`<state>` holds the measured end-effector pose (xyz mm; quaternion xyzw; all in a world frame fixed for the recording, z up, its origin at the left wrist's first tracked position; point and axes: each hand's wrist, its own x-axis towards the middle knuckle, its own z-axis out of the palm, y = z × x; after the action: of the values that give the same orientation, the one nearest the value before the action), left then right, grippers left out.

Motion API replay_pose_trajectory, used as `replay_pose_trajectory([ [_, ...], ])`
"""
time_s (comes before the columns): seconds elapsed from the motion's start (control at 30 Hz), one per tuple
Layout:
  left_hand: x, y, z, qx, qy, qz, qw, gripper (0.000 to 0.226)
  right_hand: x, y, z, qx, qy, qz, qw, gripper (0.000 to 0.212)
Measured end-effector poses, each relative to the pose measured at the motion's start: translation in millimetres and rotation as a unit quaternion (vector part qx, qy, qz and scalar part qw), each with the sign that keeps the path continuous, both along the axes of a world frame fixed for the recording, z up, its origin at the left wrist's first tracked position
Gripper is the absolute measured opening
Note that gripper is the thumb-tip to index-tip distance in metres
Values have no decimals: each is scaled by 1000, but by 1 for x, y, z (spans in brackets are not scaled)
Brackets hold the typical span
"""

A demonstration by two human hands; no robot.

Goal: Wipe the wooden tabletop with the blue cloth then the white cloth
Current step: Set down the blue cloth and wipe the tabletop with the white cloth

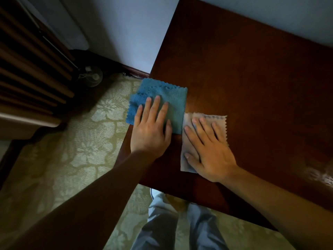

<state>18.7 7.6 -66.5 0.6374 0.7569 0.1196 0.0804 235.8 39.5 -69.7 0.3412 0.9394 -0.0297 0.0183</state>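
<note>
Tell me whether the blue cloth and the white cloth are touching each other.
Touching. In the head view the blue cloth's right edge meets the white cloth's left edge near its top corner, with no tabletop showing between them there.

There are two cloths: one blue cloth [162, 98] on the left and one white cloth [201, 127] on the right. There are two hands, the left hand [150, 130] and the right hand [210, 150], one flat on each cloth. There is one wooden counter [252, 78]. There are two legs [180, 230] near the bottom. There is one flowery carpet [72, 150] on the floor.
</note>
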Motion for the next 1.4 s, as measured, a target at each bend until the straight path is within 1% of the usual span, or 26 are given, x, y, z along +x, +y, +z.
replay_pose_trajectory([
  [0.13,1,1,-1,6,0,3,1000,54,-1,29,3,-13,3,13,1000,70],
  [0.3,0,1,-2,-1,-2,3,1000,54,-15,87,3,-19,-5,-68,997,71],
  [0.57,0,0,0,-27,-3,1,1000,56,-42,154,-3,14,38,-140,989,69],
  [0.77,-1,1,-4,-23,-5,-1,1000,56,-61,184,-4,-4,44,-208,977,71],
  [1.0,2,1,3,-25,-6,5,1000,56,-62,180,3,-10,43,-213,976,73],
  [1.13,1,11,15,-56,14,2,998,58,-60,169,3,1,44,-195,980,74],
  [1.23,-4,37,27,-41,47,-2,998,46,-56,168,2,27,29,-163,986,73],
  [1.3,-13,58,30,-37,55,30,997,44,-58,172,1,38,30,-158,986,71],
  [1.33,-18,69,29,-44,39,76,995,45,-59,175,1,35,38,-165,985,69],
  [1.4,-22,87,24,-78,-31,197,977,51,-65,183,1,18,53,-193,980,69],
])
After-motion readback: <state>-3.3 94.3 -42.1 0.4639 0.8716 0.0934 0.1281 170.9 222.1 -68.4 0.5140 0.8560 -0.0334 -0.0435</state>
